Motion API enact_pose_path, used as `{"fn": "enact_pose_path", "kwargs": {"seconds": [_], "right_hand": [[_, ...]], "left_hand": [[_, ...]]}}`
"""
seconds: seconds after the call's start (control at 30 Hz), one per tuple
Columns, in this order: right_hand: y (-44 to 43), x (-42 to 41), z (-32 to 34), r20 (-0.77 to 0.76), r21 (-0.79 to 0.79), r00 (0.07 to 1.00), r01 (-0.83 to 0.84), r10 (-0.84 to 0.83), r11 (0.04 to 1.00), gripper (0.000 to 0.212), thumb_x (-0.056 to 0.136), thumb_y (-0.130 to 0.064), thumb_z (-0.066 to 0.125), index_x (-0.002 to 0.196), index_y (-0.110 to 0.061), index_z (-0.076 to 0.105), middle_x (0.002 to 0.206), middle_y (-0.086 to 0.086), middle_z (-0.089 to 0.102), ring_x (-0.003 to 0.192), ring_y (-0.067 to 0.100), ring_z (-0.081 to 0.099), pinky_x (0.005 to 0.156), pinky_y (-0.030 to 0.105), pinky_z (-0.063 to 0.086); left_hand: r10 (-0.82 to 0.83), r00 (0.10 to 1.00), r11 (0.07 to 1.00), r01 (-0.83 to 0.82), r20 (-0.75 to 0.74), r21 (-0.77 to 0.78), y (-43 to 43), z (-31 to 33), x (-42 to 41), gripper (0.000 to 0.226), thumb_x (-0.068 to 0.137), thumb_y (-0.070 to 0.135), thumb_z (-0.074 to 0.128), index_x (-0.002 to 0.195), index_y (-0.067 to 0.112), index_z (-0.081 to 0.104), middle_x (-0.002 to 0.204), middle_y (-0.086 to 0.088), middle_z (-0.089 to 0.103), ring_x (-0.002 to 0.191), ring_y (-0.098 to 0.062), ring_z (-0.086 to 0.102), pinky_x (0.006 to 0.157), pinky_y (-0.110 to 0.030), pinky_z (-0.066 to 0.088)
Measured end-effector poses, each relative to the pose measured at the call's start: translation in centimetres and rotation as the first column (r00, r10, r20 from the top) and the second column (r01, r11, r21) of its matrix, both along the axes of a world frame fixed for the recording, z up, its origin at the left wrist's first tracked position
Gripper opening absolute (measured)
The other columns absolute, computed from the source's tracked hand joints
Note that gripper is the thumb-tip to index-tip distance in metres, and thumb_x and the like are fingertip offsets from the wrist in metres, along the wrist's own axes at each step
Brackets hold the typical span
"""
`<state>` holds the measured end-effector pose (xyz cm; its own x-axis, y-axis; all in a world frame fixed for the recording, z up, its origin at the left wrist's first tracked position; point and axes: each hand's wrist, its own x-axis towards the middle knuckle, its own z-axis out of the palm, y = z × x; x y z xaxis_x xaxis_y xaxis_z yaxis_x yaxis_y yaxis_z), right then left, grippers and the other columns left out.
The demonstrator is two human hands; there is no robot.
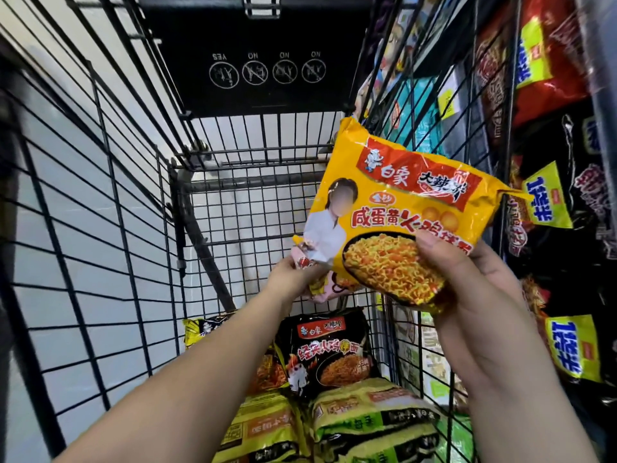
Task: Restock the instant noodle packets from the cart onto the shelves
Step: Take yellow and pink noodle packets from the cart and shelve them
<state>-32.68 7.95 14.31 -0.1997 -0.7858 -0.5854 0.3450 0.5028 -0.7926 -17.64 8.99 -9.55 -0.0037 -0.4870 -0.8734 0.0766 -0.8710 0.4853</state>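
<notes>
Yellow noodle packet with red banner; black wire cart.

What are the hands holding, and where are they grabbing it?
A yellow noodle packet. The right hand grips its bottom edge, thumb on the front; the left hand holds its lower left corner.

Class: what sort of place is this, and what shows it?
Probably a supermarket aisle: a wire shopping cart holds noodle packets, the right hand grips a yellow noodle packet, and shelved packets crowd the right side.

Packets in cart, shelves rightward.
</notes>
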Motion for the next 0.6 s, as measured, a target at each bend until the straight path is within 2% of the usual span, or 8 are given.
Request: {"fn": "enact_pose_path", "kwargs": {"seconds": [0.07, 0.17, 0.27, 0.4, 0.53, 0.6], "right_hand": [[-0.2, -0.1, -0.1, 0.006, 0.0, 1.0, 0.005, -0.005, 1.0, 0.029, 0.074, -0.013, 0.068, 0.102, -0.017, 0.071, 0.099, 0.003, 0.08, 0.088, 0.016, 0.077, 0.066, 0.027, 0.06], [-0.5, 0.0, -0.4, 0.0, 0.001, 1.0, 0.011, -0.011, 1.0, 0.028, 0.074, -0.013, 0.069, 0.101, -0.017, 0.071, 0.098, 0.003, 0.08, 0.088, 0.016, 0.077, 0.067, 0.027, 0.06], [-0.7, 0.0, -0.7, -0.007, 0.007, 1.0, 0.014, -0.014, 1.0, 0.029, 0.073, -0.013, 0.07, 0.102, -0.018, 0.07, 0.098, 0.003, 0.08, 0.088, 0.016, 0.077, 0.068, 0.028, 0.061], [-0.8, 0.1, -0.7, 0.0, 0.018, 1.0, -0.009, 0.009, 1.0, 0.029, 0.074, -0.014, 0.07, 0.103, -0.017, 0.07, 0.095, 0.002, 0.08, 0.085, 0.015, 0.077, 0.067, 0.029, 0.062], [-1.1, 0.2, -0.2, 0.014, 0.031, 0.999, -0.036, 0.036, 0.999, 0.029, 0.074, -0.016, 0.07, 0.103, -0.016, 0.07, 0.095, 0.003, 0.08, 0.082, 0.015, 0.077, 0.064, 0.028, 0.061], [-1.3, 0.4, 0.4, 0.022, 0.034, 0.998, -0.052, 0.051, 0.998, 0.03, 0.073, -0.017, 0.071, 0.104, -0.016, 0.07, 0.094, 0.003, 0.08, 0.08, 0.015, 0.077, 0.061, 0.028, 0.061]], "left_hand": [[0.059, 0.996, 0.998, -0.058, -0.062, 0.021, 0.3, -0.1, 0.8, 0.039, 0.087, 0.007, 0.076, 0.123, 0.007, 0.06, 0.099, -0.009, 0.075, 0.076, -0.02, 0.072, 0.051, -0.022, 0.053], [0.088, 0.987, 0.996, -0.086, -0.133, 0.026, 0.2, 0.6, 1.8, 0.035, 0.09, 0.004, 0.072, 0.123, 0.007, 0.06, 0.097, -0.009, 0.073, 0.068, -0.016, 0.071, 0.048, -0.021, 0.052], [0.094, 0.987, 0.995, -0.087, -0.134, 0.056, 0.4, 0.3, 2.8, 0.032, 0.089, 0.008, 0.075, 0.119, 0.01, 0.062, 0.095, -0.007, 0.076, 0.067, -0.014, 0.073, 0.05, -0.021, 0.053], [0.113, 0.985, 0.992, -0.106, -0.131, 0.063, 0.0, 0.2, 4.4, 0.043, 0.087, 0.015, 0.079, 0.126, 0.007, 0.062, 0.103, -0.01, 0.078, 0.077, -0.019, 0.076, 0.057, -0.025, 0.056], [0.082, 0.987, 0.997, -0.082, -0.14, 0.009, -1.0, 2.4, 6.1, 0.035, 0.091, 0.006, 0.072, 0.125, 0.006, 0.061, 0.099, -0.01, 0.076, 0.064, -0.009, 0.073, 0.05, -0.02, 0.052], [0.077, 0.988, 0.996, -0.082, -0.131, -0.029, -1.6, 4.2, 7.2, 0.035, 0.092, 0.004, 0.07, 0.125, 0.006, 0.06, 0.097, -0.008, 0.076, 0.066, -0.01, 0.073, 0.052, -0.021, 0.054]]}}
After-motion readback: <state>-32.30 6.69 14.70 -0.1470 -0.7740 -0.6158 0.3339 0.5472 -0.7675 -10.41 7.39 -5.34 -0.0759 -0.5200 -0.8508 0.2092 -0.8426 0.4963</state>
